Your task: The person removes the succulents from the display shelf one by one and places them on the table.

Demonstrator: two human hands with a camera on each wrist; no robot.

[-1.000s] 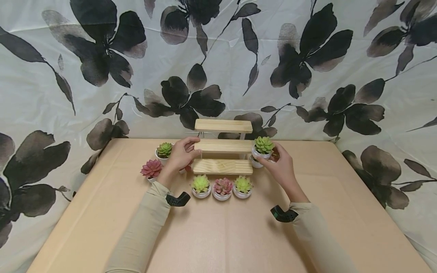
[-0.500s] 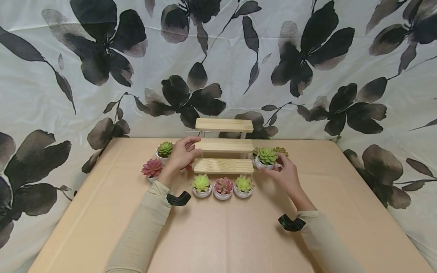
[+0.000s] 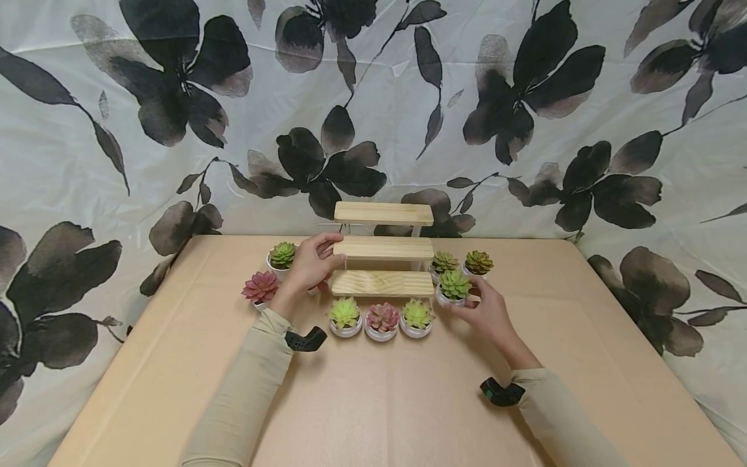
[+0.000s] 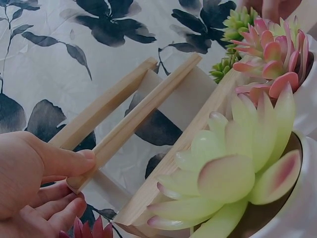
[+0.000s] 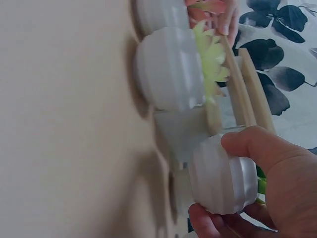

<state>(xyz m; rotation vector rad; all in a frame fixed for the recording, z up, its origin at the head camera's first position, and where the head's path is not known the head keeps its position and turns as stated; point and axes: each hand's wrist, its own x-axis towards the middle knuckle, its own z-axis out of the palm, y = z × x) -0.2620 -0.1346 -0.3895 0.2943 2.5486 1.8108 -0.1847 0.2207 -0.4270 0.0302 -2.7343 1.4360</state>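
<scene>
A three-tier wooden display stand [image 3: 382, 248] is at the back of the table. My left hand [image 3: 315, 263] pinches the left end of its middle shelf [image 4: 143, 111] between thumb and fingers. Beside the stand's right end, my right hand [image 3: 486, 308] holds a green succulent [image 3: 454, 285] by its ribbed white pot [image 5: 223, 176], thumb on one side and fingers on the other. The pot stays upright; whether it touches the table cannot be told. Two more green succulents, one near [image 3: 445, 261] and one farther right [image 3: 479, 262], stand just behind it.
In front of the stand is a row of a yellow-green succulent [image 3: 344, 314], a pink one [image 3: 382, 318] and another yellow-green one [image 3: 417, 314]. Left of the stand are a green succulent [image 3: 283, 255] and a dark pink one [image 3: 260, 287]. A floral cloth [image 3: 408, 97] hangs behind the table.
My right hand has carried the green succulent from beside the middle shelf's right end, out to the right, then lower and nearer to me. The left hand keeps its grip on the shelf.
</scene>
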